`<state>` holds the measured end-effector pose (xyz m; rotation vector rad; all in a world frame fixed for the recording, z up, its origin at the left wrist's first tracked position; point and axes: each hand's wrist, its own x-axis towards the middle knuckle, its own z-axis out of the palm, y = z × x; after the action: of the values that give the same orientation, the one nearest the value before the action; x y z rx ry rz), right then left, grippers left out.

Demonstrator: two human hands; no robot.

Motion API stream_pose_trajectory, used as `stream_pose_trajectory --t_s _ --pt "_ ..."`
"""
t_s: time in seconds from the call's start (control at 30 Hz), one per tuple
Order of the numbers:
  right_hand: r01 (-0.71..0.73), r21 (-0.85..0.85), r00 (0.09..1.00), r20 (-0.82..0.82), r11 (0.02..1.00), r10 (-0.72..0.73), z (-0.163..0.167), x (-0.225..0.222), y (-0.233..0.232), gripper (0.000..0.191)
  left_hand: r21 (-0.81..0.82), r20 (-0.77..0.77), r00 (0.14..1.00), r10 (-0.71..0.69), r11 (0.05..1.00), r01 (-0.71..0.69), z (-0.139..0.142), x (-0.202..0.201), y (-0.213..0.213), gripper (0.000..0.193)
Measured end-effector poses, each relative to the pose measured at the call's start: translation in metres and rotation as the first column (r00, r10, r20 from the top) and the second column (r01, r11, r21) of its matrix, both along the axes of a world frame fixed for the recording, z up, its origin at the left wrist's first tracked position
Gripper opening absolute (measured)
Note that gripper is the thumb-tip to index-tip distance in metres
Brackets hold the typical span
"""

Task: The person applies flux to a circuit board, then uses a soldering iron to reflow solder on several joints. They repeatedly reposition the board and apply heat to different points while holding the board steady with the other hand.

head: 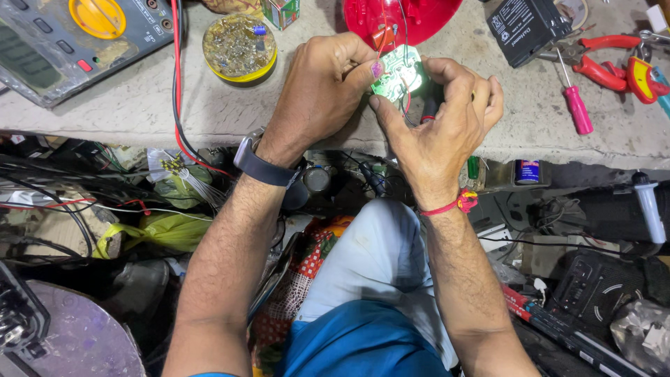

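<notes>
Both hands meet over the near edge of the grey surface [139,105]; the right hand [447,112] is closed on a small green circuit board [396,73], and the left hand [324,84] pinches the same board from its other side. Just behind the board lies a red plastic shell [419,17]; farther left sit a round tin [239,47] and a grey meter [63,42], while a pink-handled screwdriver [576,101] lies to the right.

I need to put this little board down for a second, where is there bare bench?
Bare bench lies below the yellow tin, between the multimeter and the left hand. Another patch sits right of the right hand, below the pink screwdriver. The top right, by the red pliers and black battery, is crowded.
</notes>
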<state>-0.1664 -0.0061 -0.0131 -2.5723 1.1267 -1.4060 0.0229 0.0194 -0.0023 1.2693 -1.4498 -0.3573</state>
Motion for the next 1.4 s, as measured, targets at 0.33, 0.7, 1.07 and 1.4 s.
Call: stream_pose_trajectory --t_s 0.33,0.7,1.07,1.4 --pt "-0.048 0.025 0.998 -0.033 0.999 0.049 0.018 0.001 0.007 0.065 0.004 -0.017 1.0 -0.012 1.0 0.012 -0.001 0.001 0.0 0.01" --pt "-0.083 0.079 0.571 0.821 0.993 -0.018 -0.044 -0.136 0.001 0.044 -0.009 0.069 0.997 0.032 0.999 -0.031 0.001 -0.001 0.003 0.008" --pt "-0.588 0.376 -0.034 0.873 0.716 -0.486 -0.044 -0.293 -0.041 0.042 -0.052 0.1 0.994 0.049 0.998 -0.044 -0.002 -0.003 0.003 0.009" --pt "0.076 0.496 -0.175 0.861 0.865 -0.478 -0.065 -0.347 -0.011 0.025 -0.016 0.08 0.995 0.057 0.998 -0.056 -0.001 -0.004 0.005 0.009"
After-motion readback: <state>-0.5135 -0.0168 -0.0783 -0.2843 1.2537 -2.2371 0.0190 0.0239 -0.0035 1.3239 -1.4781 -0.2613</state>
